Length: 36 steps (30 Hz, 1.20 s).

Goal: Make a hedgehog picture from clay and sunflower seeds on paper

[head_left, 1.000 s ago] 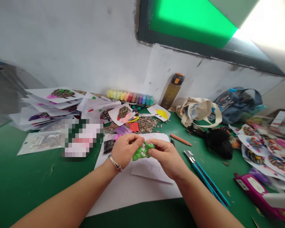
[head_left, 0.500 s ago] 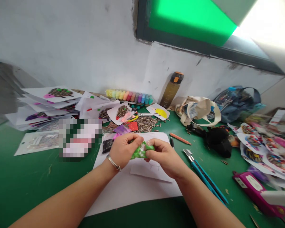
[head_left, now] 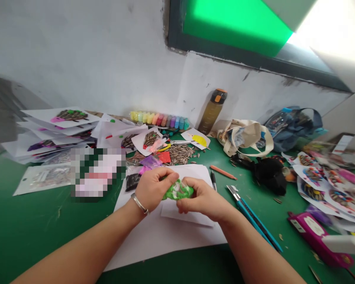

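Note:
Both my hands meet over the white paper sheets (head_left: 165,244) in front of me. My left hand (head_left: 155,188) and my right hand (head_left: 202,199) pinch a lump of green clay (head_left: 178,190) between their fingers. The lump has white streaks, and my fingers hide part of it. A metal bangle (head_left: 139,204) circles my left wrist. Under my right hand lies a smaller white paper piece (head_left: 183,216) with faint pencil lines.
A pile of sunflower seeds (head_left: 180,154) and seed-decorated cards (head_left: 56,122) lie beyond my hands on the green mat (head_left: 38,232). To the right are blue craft knives (head_left: 254,221), an orange pencil (head_left: 223,172), a black cloth (head_left: 269,175) and a pink box (head_left: 316,238).
The green lump is more bunched between my fingers, and my right hand has moved slightly closer to it. The whole scene has drifted a little to the left in view.

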{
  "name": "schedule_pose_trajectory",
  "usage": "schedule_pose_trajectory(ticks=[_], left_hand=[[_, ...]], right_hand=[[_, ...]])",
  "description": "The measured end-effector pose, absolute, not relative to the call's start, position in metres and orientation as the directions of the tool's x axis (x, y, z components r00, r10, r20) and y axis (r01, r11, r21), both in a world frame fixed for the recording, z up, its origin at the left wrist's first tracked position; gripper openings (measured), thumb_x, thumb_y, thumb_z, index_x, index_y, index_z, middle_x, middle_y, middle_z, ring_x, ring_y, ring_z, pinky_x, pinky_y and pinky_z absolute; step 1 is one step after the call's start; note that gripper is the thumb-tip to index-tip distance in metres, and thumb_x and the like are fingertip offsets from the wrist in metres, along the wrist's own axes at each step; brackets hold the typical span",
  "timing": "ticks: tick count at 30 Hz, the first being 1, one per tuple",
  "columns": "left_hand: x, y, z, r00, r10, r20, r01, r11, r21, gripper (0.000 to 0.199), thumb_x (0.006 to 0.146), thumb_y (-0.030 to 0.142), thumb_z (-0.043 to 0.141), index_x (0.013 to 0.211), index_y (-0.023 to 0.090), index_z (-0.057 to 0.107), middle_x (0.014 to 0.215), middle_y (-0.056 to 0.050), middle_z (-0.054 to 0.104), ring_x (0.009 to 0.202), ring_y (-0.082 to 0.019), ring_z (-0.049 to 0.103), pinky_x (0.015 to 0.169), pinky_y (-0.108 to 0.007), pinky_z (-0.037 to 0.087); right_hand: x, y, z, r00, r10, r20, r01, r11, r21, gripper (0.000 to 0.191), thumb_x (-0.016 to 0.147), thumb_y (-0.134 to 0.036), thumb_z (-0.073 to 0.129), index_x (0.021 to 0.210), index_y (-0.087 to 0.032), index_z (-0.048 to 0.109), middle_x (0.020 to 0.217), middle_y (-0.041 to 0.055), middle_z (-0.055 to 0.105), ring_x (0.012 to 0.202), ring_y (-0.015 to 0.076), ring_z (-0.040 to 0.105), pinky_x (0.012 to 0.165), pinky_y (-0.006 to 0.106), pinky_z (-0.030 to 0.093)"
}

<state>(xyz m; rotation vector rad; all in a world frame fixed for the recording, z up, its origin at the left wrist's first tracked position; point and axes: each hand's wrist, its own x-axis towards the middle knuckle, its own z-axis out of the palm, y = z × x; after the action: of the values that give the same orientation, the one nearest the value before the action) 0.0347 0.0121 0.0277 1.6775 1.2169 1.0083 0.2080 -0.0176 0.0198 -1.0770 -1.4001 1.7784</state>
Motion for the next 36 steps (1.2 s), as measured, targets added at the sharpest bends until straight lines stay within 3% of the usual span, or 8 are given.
schedule_pose_trajectory(ticks=[4, 7, 13, 25, 31, 36], left_hand=[[0.032, 0.016, 0.029, 0.215, 0.972, 0.09, 0.223, -0.139, 0.965, 0.031, 0.079, 0.046, 0.059, 0.075, 0.016, 0.067, 0.068, -0.001, 0.065, 0.061, -0.013, 0.055, 0.057, -0.024, 0.044], [0.031, 0.018, 0.03, 0.264, 0.964, 0.04, 0.153, -0.083, 0.985, 0.034, 0.074, 0.049, 0.065, 0.085, 0.017, 0.069, 0.079, -0.004, 0.069, 0.067, -0.015, 0.059, 0.06, -0.025, 0.047], [0.033, 0.015, 0.035, 0.412, 0.904, -0.115, 0.152, 0.056, 0.987, 0.034, 0.077, 0.046, 0.062, 0.064, 0.015, 0.062, 0.049, 0.001, 0.055, 0.044, -0.009, 0.048, 0.044, -0.021, 0.038], [0.037, 0.012, 0.034, 0.355, 0.932, -0.068, 0.264, -0.03, 0.964, 0.032, 0.076, 0.04, 0.059, 0.055, 0.016, 0.056, 0.045, 0.003, 0.05, 0.043, -0.009, 0.045, 0.042, -0.02, 0.033], [0.034, 0.015, 0.035, 0.292, 0.955, -0.039, 0.263, -0.041, 0.964, 0.031, 0.077, 0.041, 0.059, 0.059, 0.017, 0.057, 0.049, 0.004, 0.049, 0.045, -0.009, 0.044, 0.043, -0.02, 0.034], [0.036, 0.012, 0.029, 0.372, 0.927, -0.037, 0.314, -0.089, 0.945, 0.032, 0.079, 0.04, 0.057, 0.057, 0.017, 0.057, 0.048, 0.003, 0.053, 0.045, -0.01, 0.047, 0.045, -0.02, 0.035]], right_hand=[[0.21, -0.016, 0.022, -0.412, 0.904, -0.115, -0.082, -0.162, -0.983, 0.017, 0.071, -0.019, 0.072, 0.087, -0.017, 0.067, 0.071, -0.0003, 0.062, 0.066, 0.0125, 0.055, 0.062, 0.026, 0.044], [0.212, -0.015, 0.023, -0.417, 0.906, -0.071, -0.099, -0.123, -0.987, 0.01, 0.073, -0.021, 0.07, 0.082, -0.018, 0.071, 0.074, 0.0004, 0.061, 0.068, 0.0129, 0.052, 0.065, 0.027, 0.043], [0.212, -0.013, 0.022, -0.327, 0.942, -0.074, -0.036, -0.09, -0.995, 0.007, 0.073, -0.016, 0.064, 0.07, -0.018, 0.07, 0.068, -0.0004, 0.059, 0.067, 0.0125, 0.049, 0.064, 0.026, 0.039], [0.222, -0.012, 0.024, -0.458, 0.872, -0.17, 0.089, -0.145, -0.985, 0.002, 0.071, -0.018, 0.065, 0.073, -0.016, 0.065, 0.067, -0.001, 0.058, 0.063, 0.0113, 0.049, 0.06, 0.024, 0.038], [0.226, -0.011, 0.026, -0.492, 0.861, -0.134, 0.004, -0.151, -0.989, 0.023, 0.074, -0.026, 0.068, 0.095, -0.019, 0.069, 0.087, 0.0018, 0.061, 0.074, 0.0138, 0.051, 0.066, 0.027, 0.041], [0.224, -0.011, 0.02, -0.518, 0.835, -0.185, 0.15, -0.124, -0.981, 0.008, 0.071, -0.021, 0.068, 0.078, -0.018, 0.065, 0.068, -0.0039, 0.052, 0.062, 0.0096, 0.043, 0.056, 0.023, 0.034]])
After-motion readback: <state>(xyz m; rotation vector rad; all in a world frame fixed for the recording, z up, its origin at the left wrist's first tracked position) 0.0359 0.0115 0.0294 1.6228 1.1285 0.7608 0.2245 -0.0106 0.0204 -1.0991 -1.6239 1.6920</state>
